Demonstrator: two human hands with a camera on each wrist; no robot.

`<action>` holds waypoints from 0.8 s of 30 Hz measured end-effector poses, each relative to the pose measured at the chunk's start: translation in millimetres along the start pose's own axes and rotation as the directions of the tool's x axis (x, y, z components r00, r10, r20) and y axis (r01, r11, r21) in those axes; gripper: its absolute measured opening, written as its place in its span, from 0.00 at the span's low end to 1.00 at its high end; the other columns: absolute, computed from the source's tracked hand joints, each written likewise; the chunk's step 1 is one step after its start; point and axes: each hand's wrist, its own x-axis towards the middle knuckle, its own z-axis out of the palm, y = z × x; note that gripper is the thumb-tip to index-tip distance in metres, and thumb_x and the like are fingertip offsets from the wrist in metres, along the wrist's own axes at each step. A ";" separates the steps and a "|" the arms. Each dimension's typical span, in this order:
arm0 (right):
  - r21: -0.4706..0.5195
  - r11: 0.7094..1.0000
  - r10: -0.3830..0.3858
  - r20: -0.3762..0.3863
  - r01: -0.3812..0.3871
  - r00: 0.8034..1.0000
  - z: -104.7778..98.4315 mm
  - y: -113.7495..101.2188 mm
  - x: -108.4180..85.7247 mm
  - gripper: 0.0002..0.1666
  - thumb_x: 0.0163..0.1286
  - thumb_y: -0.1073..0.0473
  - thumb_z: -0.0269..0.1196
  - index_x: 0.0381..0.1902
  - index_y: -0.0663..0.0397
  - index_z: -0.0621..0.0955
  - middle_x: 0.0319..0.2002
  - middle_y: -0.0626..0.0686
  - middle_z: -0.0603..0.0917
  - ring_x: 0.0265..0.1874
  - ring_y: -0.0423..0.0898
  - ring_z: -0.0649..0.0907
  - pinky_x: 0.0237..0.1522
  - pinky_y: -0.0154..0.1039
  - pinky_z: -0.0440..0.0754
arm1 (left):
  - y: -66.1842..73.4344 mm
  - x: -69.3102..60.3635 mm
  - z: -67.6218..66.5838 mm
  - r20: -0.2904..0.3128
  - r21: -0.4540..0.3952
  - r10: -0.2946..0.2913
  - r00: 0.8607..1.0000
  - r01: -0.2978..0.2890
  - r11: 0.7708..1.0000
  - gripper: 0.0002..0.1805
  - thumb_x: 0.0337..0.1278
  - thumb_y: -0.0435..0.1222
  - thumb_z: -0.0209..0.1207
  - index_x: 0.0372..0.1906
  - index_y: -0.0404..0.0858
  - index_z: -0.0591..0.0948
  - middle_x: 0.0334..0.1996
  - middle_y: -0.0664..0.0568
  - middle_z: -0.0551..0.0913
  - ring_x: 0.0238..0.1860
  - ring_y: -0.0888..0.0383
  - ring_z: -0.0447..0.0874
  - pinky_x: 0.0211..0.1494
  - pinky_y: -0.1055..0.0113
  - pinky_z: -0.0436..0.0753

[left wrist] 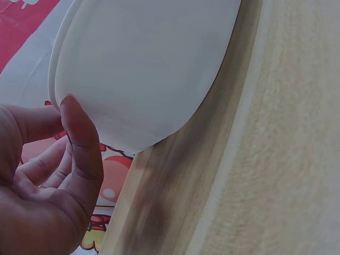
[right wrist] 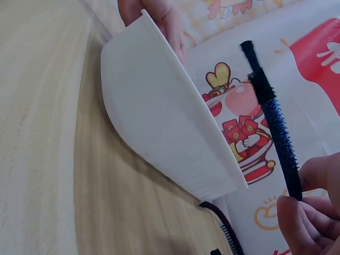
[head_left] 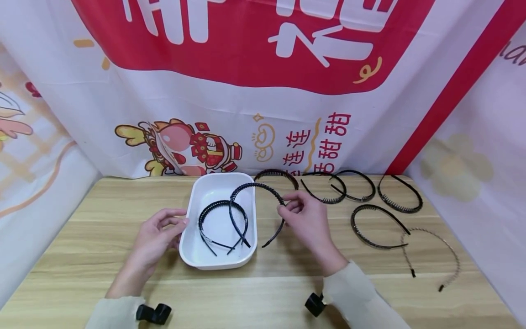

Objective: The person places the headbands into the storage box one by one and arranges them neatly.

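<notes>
Printed cloth (head_left: 213,77) backs wood tabletop (head_left: 238,301) on my feed: R hand (head_left: 308,219) pinches blk headband (head_left: 256,184) over R rim of white tray (head_left: 215,266), L hand (head_left: 159,230) grips tray's L edge, w/ more bands (head_left: 218,204) inside.

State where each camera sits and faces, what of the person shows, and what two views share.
Head: on the head, facing forward and down at a white tray, headbands and table; left hand, right hand and sleeves show.
Left wrist: worn there, facing the white tray's outer wall; only the left hand shows.
Right wrist: worn there, facing the white tray's side; the right hand, pinching a dark headband, and part of the left hand show.
Shared: head and right wrist views both show the white tray and dark headband.
</notes>
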 end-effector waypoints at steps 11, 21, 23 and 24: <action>-0.098 0.990 -0.096 0.067 0.103 0.993 23.3 -22.5 14.5 0.12 0.64 0.62 0.73 0.46 0.54 0.91 0.32 0.50 0.90 0.29 0.41 0.85 0.34 0.33 0.85 | 0.1 -0.9 0.1 -0.010 0.006 0.005 1.000 -0.005 1.000 0.27 0.74 0.41 0.67 0.72 0.39 0.75 0.42 0.59 0.86 0.32 0.59 0.85 0.38 0.65 0.89; -0.171 0.982 -0.067 0.107 0.084 0.992 46.6 -35.2 25.9 0.09 0.67 0.58 0.74 0.45 0.49 0.91 0.31 0.47 0.89 0.29 0.41 0.84 0.37 0.38 0.85 | -0.4 0.4 0.9 -0.009 -0.037 -0.001 1.000 0.000 0.999 0.27 0.74 0.39 0.67 0.71 0.38 0.75 0.40 0.61 0.87 0.31 0.60 0.84 0.37 0.66 0.89; -0.180 0.980 -0.067 0.110 0.087 0.992 50.6 -35.3 27.3 0.09 0.67 0.58 0.75 0.44 0.49 0.91 0.31 0.47 0.89 0.29 0.41 0.83 0.37 0.38 0.84 | -0.3 0.2 0.5 -0.010 -0.039 -0.001 1.000 0.001 0.999 0.27 0.74 0.39 0.67 0.71 0.38 0.75 0.40 0.61 0.86 0.31 0.61 0.84 0.37 0.66 0.89; -0.185 0.979 -0.067 0.111 0.087 0.991 52.5 -35.3 28.0 0.08 0.67 0.58 0.75 0.44 0.49 0.91 0.30 0.47 0.89 0.29 0.41 0.83 0.37 0.38 0.84 | -0.2 0.0 0.4 -0.010 -0.040 -0.001 1.000 0.001 0.999 0.27 0.74 0.39 0.67 0.71 0.38 0.75 0.40 0.61 0.86 0.31 0.61 0.84 0.37 0.67 0.89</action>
